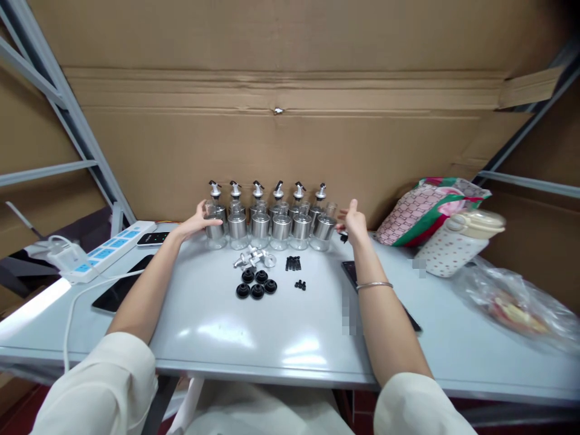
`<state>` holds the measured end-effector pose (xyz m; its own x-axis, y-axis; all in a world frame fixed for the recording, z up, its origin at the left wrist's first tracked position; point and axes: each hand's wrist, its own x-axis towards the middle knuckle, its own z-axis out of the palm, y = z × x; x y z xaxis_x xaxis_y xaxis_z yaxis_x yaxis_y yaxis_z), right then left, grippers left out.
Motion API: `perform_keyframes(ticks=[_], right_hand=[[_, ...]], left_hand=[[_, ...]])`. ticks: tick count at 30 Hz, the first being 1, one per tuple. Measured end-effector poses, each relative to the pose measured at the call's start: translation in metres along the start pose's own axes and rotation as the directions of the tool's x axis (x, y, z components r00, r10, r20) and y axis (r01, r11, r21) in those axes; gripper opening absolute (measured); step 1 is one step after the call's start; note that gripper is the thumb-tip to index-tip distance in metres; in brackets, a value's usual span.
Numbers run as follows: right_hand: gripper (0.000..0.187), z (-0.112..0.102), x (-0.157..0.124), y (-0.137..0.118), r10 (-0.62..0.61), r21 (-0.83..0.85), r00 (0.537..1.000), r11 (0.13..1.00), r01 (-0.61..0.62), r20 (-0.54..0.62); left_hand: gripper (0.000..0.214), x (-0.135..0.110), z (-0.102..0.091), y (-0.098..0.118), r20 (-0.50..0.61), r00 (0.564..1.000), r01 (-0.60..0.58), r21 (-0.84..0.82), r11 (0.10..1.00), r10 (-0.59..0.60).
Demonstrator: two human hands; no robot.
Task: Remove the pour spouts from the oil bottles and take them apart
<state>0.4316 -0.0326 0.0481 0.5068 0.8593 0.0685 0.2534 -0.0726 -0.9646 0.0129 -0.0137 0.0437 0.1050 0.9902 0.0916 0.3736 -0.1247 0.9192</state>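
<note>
Several glass oil bottles (pixel 269 225) with steel bands and pour spouts stand in two rows at the back of the grey table (pixel 254 338). My left hand (pixel 196 222) rests against the leftmost bottle (pixel 215 229), fingers curved round its side. My right hand (pixel 352 223) is open with fingers spread, just right of the rightmost bottle (pixel 323 231), not clearly touching it. In front of the bottles lie several black rubber stoppers (pixel 256 284), loose metal spout parts (pixel 254 259) and small black pieces (pixel 293 263).
A white power strip (pixel 109 249) and two phones (pixel 120 290) lie at left. Another dark phone (pixel 357 275) sits under my right forearm. At right are a patterned bag (pixel 426 211), a dotted container (pixel 457 241) and a plastic bag (pixel 516 305). Cardboard lines the back wall.
</note>
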Motion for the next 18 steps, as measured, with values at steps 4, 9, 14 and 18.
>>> perform_keyframes(ticks=[4, 9, 14, 18], right_hand=[[0.066, 0.011, 0.008, 0.024, 0.063, 0.079, 0.996, 0.995, -0.068, 0.059], [0.053, 0.015, 0.005, 0.029, 0.081, 0.093, 0.982, 0.991, -0.098, 0.171], [0.039, 0.016, 0.001, 0.03, 0.09, 0.084, 0.973, 0.99, -0.11, 0.212], [0.025, 0.016, -0.001, 0.026, 0.058, 0.083, 0.966, 0.993, -0.081, 0.252]], left_hand=[[0.101, -0.009, -0.001, 0.004, 0.032, 0.999, 0.017, 0.074, 0.997, -0.02], [0.102, -0.012, 0.005, 0.008, -0.015, 1.0, 0.026, 0.122, 0.992, -0.024], [0.102, -0.006, 0.006, 0.002, -0.013, 1.0, 0.006, 0.102, 0.995, -0.005], [0.11, 0.003, 0.007, -0.013, -0.029, 0.998, -0.06, 0.12, 0.991, 0.064]])
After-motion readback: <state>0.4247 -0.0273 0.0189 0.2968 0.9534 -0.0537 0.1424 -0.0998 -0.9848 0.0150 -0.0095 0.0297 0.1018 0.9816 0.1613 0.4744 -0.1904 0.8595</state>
